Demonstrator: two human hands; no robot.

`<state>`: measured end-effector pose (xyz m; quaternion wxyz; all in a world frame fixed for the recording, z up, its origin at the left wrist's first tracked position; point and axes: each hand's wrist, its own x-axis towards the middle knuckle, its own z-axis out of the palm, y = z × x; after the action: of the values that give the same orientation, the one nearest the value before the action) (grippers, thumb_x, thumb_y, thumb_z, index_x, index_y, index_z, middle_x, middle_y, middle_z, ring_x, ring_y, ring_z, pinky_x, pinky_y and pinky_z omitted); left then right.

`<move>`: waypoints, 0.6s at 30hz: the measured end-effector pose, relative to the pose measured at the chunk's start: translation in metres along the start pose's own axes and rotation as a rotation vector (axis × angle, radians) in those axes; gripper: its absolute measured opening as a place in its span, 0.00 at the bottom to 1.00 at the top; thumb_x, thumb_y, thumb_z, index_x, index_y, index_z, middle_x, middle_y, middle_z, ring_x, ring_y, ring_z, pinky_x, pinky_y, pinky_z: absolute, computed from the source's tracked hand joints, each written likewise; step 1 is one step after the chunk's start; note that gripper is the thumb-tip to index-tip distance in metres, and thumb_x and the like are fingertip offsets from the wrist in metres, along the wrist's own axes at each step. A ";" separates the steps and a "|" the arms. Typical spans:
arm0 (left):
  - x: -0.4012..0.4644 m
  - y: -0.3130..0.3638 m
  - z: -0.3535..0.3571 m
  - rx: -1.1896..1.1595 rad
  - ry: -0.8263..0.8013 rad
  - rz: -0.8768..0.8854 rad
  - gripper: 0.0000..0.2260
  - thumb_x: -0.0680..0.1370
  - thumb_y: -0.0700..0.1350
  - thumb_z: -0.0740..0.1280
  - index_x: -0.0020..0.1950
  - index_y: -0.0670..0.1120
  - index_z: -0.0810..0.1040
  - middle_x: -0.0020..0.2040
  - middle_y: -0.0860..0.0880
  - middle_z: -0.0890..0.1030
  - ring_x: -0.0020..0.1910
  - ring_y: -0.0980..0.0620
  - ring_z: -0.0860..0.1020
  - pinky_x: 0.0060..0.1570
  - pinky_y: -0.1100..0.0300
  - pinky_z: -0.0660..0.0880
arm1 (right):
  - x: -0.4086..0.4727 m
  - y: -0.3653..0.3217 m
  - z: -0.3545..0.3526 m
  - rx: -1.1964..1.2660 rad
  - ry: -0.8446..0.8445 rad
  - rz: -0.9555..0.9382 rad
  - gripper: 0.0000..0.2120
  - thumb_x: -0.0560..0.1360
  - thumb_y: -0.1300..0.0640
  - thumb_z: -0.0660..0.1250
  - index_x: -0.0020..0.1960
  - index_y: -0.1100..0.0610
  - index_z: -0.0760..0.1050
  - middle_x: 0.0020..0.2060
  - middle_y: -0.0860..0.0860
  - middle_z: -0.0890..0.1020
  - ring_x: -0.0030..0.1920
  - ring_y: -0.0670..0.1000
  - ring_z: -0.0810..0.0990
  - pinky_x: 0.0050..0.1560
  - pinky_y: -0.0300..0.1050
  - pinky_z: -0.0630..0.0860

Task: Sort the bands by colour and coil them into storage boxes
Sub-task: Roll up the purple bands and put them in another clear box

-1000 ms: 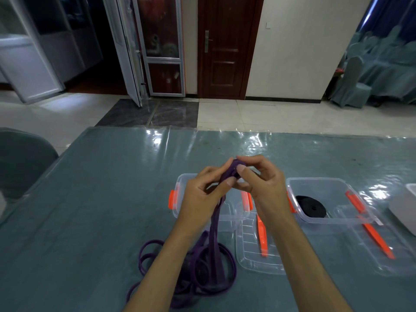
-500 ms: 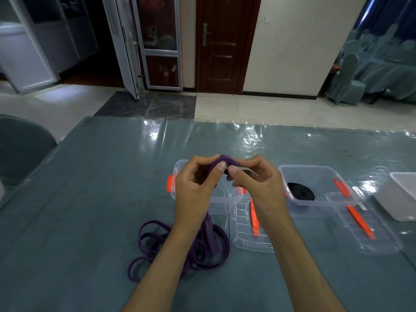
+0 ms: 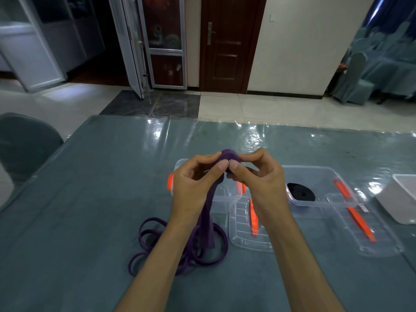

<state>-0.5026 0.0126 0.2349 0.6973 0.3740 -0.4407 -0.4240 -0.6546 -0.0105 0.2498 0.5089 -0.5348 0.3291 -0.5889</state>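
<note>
A purple band (image 3: 208, 224) hangs from my hands down to a loose pile of loops on the table. Its upper end is wound into a small roll between my fingertips. My left hand (image 3: 193, 185) and my right hand (image 3: 258, 183) both pinch that roll, above a clear storage box (image 3: 221, 202) with orange latches. A second clear box (image 3: 319, 188) to the right holds a coiled black band (image 3: 300, 192).
Two clear lids with orange clips lie in front of the boxes, one lid (image 3: 245, 235) by my right wrist, the other lid (image 3: 369, 230) farther right. A white tray (image 3: 403, 199) sits at the right edge. A grey chair (image 3: 24, 143) stands left of the table.
The roll of purple band between my fingers has grown and sits higher. The hanging length has shortened slightly, drawing band up from the pile.
</note>
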 end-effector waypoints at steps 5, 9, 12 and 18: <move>0.006 0.001 0.010 0.094 -0.131 0.053 0.14 0.76 0.41 0.76 0.61 0.52 0.87 0.56 0.46 0.86 0.58 0.45 0.85 0.62 0.49 0.81 | 0.003 -0.001 -0.013 0.100 -0.050 0.064 0.14 0.76 0.59 0.77 0.60 0.55 0.78 0.51 0.58 0.86 0.50 0.61 0.88 0.50 0.55 0.85; 0.021 0.004 0.021 0.190 -0.199 0.121 0.14 0.79 0.40 0.75 0.63 0.52 0.86 0.56 0.49 0.83 0.57 0.45 0.84 0.61 0.48 0.82 | 0.020 -0.012 -0.033 -0.083 -0.107 -0.030 0.18 0.78 0.52 0.74 0.68 0.49 0.81 0.53 0.51 0.87 0.49 0.53 0.87 0.50 0.45 0.83; 0.034 0.000 0.032 0.264 -0.215 0.132 0.14 0.80 0.40 0.74 0.65 0.50 0.85 0.58 0.50 0.83 0.59 0.44 0.84 0.60 0.48 0.83 | 0.036 -0.015 -0.044 -0.096 -0.098 -0.021 0.16 0.76 0.52 0.76 0.62 0.55 0.84 0.52 0.52 0.88 0.47 0.55 0.88 0.49 0.44 0.83; 0.059 0.000 0.044 0.333 -0.284 0.053 0.15 0.83 0.50 0.70 0.70 0.57 0.82 0.61 0.48 0.81 0.65 0.46 0.81 0.67 0.55 0.77 | 0.063 -0.019 -0.056 0.032 -0.124 -0.020 0.14 0.77 0.60 0.75 0.62 0.59 0.81 0.53 0.56 0.86 0.48 0.60 0.89 0.50 0.49 0.86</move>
<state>-0.5284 -0.0483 0.2676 0.5677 0.4086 -0.6082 -0.3754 -0.7074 -0.0741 0.2747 0.5310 -0.5654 0.2821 -0.5647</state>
